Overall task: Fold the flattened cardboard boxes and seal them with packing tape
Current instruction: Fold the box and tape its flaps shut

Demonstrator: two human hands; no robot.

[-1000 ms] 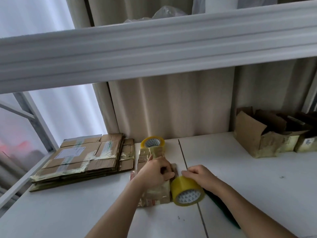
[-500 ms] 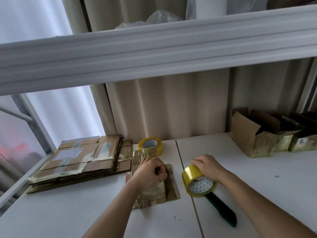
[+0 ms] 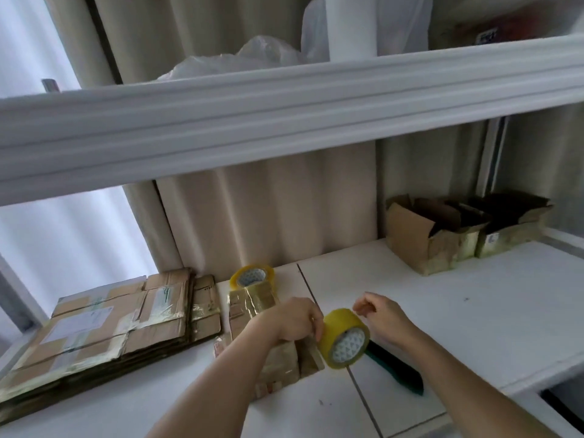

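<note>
I'm taping: L hand [image 3: 292, 320] gripping roll [image 3: 344, 338] over box [image 3: 278, 358]; R hand [image 3: 384, 320] curled, grip unclear. Next: find tape end, I judge.

Change over the last second: the yellow tape roll [image 3: 344, 338], half a second ago under the right hand [image 3: 384, 320], now sits against the left hand [image 3: 292, 319], whose fingers hold its near rim. The right hand has drawn back, fingers pinched behind the roll.

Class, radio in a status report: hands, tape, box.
Left hand steadies tape roll over flattened box. Right hand pinching at tape end. Dark tool lies beside.
</note>
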